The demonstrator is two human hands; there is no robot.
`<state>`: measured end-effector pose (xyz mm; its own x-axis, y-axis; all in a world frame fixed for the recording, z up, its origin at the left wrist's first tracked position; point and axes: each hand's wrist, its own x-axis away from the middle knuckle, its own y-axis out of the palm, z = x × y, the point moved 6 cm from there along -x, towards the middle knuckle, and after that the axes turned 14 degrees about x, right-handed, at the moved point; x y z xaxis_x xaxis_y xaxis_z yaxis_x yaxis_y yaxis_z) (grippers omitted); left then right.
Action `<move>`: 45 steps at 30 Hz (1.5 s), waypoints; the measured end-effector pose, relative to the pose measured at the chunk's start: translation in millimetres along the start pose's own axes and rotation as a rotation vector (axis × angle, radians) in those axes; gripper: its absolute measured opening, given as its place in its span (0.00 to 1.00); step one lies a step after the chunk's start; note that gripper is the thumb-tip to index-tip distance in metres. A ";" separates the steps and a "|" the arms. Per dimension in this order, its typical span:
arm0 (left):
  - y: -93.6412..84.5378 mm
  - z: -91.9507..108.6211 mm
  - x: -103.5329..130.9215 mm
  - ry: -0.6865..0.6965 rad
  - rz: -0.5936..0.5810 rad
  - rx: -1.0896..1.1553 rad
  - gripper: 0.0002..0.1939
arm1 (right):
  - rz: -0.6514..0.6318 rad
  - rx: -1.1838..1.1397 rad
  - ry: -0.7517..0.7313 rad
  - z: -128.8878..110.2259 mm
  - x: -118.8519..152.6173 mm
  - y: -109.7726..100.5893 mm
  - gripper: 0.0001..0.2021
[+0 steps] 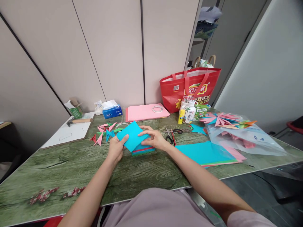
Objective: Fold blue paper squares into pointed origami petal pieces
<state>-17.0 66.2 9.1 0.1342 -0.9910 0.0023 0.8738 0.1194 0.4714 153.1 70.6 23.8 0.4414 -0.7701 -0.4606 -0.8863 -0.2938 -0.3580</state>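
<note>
Pale panels (118, 47) back the wood-patterned table (71, 173), and from where I'm standing the blue square (133, 135) is easy to spot: it's held up at the middle, just above a small stack (143, 152) of coloured paper. Folded pieces (110, 134) lie to its left, with scissors (168, 137) to its right. To handle 1 sheet well, I'd say keep the grip light, line up opposite edges before pressing, and support the loose side so no stray crease forms. The left hand (115, 149) is nearly closed, pinching the square at its left side, thumb on top. The right hand (158, 139) is half open, fingers curved and parted, reaching over the right corner; I can't tell whether its thumb and fingertips really grip the paper.
</note>
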 end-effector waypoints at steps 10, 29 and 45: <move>27.9 -6.2 16.7 -0.149 -0.335 -0.129 0.21 | 0.187 -0.016 0.186 20.0 0.4 -3.6 0.15; 21.7 7.1 12.7 0.150 -0.177 -0.255 0.19 | 0.237 -0.089 0.192 11.1 1.7 0.0 0.24; 15.0 -1.5 8.6 0.087 -0.171 -0.137 0.19 | 0.294 0.062 0.201 14.9 3.6 -1.6 0.16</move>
<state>-2.0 59.6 14.8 0.0134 -0.9892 -0.1462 0.9416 -0.0367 0.3346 158.2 76.7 10.6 0.1266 -0.9143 -0.3846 -0.9584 -0.0127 -0.2852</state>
